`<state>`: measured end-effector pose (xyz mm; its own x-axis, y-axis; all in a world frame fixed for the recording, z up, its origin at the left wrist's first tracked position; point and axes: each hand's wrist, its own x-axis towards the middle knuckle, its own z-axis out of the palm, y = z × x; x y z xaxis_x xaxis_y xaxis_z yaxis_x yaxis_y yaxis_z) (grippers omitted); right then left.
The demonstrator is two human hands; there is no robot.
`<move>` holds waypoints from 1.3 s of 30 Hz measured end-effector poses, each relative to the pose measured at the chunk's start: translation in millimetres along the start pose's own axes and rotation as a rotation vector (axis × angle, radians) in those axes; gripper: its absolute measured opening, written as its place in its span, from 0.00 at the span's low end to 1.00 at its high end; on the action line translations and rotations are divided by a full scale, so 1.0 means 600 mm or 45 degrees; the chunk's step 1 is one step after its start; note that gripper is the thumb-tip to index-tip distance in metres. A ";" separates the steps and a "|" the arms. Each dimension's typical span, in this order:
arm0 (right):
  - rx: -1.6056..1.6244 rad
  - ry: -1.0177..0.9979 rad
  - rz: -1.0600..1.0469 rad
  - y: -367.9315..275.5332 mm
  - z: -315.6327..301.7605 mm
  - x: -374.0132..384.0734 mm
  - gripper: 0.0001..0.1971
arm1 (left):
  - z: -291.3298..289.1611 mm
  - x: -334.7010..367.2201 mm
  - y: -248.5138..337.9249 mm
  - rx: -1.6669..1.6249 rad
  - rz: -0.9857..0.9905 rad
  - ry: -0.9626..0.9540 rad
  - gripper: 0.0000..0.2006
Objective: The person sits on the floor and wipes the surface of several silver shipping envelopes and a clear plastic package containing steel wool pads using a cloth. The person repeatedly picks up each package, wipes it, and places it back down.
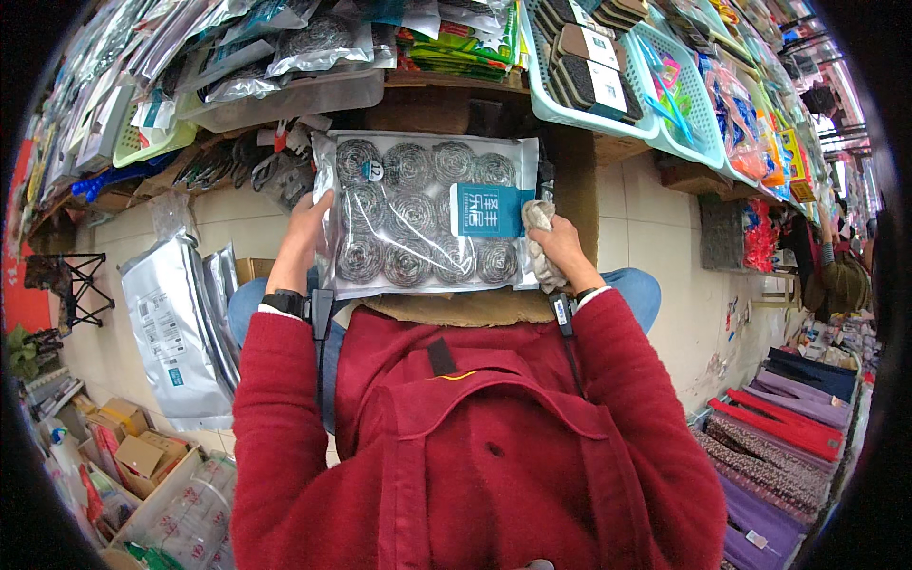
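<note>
A flat clear plastic pack of steel wool scourers [408,214] lies before me over my lap, rows of round grey coils showing through it, a teal label at its right. The left edge of the pack is pinched by my left hand [302,236], thumb on top. At the opposite edge my right hand [563,249] is closed round a crumpled whitish cloth [540,223], which touches the pack's right side. A brown cardboard piece [456,307] shows beneath the pack. The right fingers are partly hidden by the cloth.
Ahead stand a clear bin [294,100] with more scourer packs and light-blue baskets [638,131] of sponges and brushes. Silver packages [180,323] lean at my left on the tiled floor, above cardboard boxes [142,456]. Folded garments [774,437] hang at the lower right.
</note>
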<state>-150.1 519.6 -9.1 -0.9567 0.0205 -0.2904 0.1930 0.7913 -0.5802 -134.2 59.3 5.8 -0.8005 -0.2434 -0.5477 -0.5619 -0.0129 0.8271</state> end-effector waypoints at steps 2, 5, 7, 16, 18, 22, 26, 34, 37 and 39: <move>0.001 -0.032 -0.020 -0.009 0.000 -0.001 0.20 | -0.002 0.016 0.003 -0.020 -0.001 0.003 0.19; -0.089 -0.011 0.177 -0.032 -0.016 -0.006 0.21 | -0.001 0.044 -0.010 0.135 0.229 0.097 0.19; 0.123 0.234 0.308 -0.061 -0.038 -0.003 0.21 | -0.010 0.058 -0.018 0.506 0.311 0.170 0.19; 0.045 0.247 -1.022 -0.420 0.130 0.092 0.13 | -0.002 0.051 0.009 0.984 0.384 0.279 0.17; -0.196 0.134 -1.392 -0.463 0.182 0.098 0.12 | 0.000 0.049 0.024 0.864 0.239 0.137 0.17; -0.512 -0.084 -1.209 -0.408 0.188 0.131 0.14 | 0.004 0.038 0.034 1.043 0.332 0.208 0.13; -0.594 0.142 -1.083 -0.236 0.085 0.208 0.18 | -0.001 0.032 0.032 0.986 0.362 0.237 0.12; -0.530 0.374 -0.343 -0.061 -0.041 0.175 0.20 | -0.006 0.027 0.033 0.991 0.399 0.276 0.13; 0.018 0.336 -0.667 -0.197 0.033 0.149 0.17 | 0.000 0.026 0.032 0.995 0.426 0.289 0.12; -0.021 0.201 -1.044 -0.314 0.108 0.118 0.15 | 0.000 0.031 0.032 0.976 0.404 0.268 0.11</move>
<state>-240.0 332.5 30.1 -0.8121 -0.4812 0.3301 -0.5798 0.6015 -0.5495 -159.8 54.7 11.3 -0.9310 -0.3008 -0.2068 -0.3642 0.7275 0.5815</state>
